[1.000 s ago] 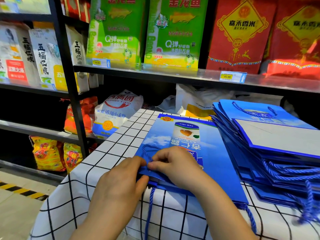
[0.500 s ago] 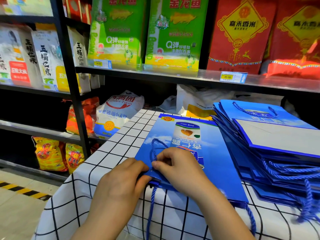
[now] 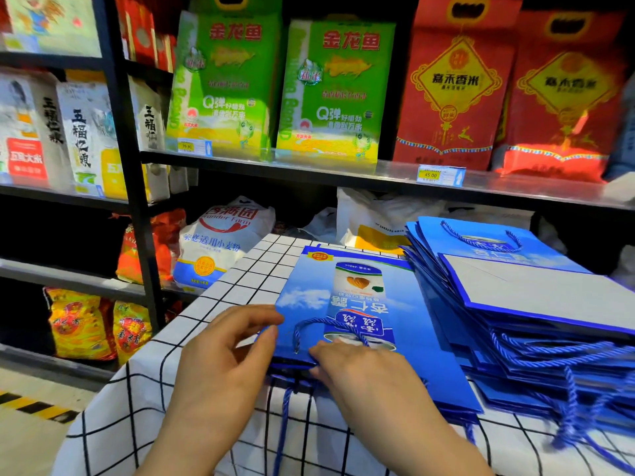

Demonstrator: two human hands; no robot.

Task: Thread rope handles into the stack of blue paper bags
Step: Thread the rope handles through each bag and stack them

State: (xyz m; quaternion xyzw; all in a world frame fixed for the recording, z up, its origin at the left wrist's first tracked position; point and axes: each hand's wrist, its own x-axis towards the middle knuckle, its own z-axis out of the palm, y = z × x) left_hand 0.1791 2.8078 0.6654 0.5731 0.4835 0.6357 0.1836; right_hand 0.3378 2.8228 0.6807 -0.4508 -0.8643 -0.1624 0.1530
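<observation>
A flat blue paper bag (image 3: 364,304) lies on the checked tablecloth (image 3: 240,280), its open end toward me. A blue rope handle (image 3: 326,322) forms a loop on its top face. A second length of rope (image 3: 285,417) hangs down from the bag's near edge over the cloth. My left hand (image 3: 223,359) pinches the bag's near left edge between thumb and fingers. My right hand (image 3: 364,372) rests on the near edge, its fingertips closed where the loop's right end enters the bag. The stack of blue bags (image 3: 536,314) with roped handles sits to the right.
Black shelves (image 3: 309,166) with green, red and white rice sacks stand right behind the table. A flour sack (image 3: 220,242) and plastic bags lie on the lower shelf beyond the table's far edge. Rope ends (image 3: 570,417) dangle from the stack over the front edge.
The rope loop on top of the bag has grown larger. My left hand has shifted from under the near edge to the bag's left side. My right hand stays at the edge.
</observation>
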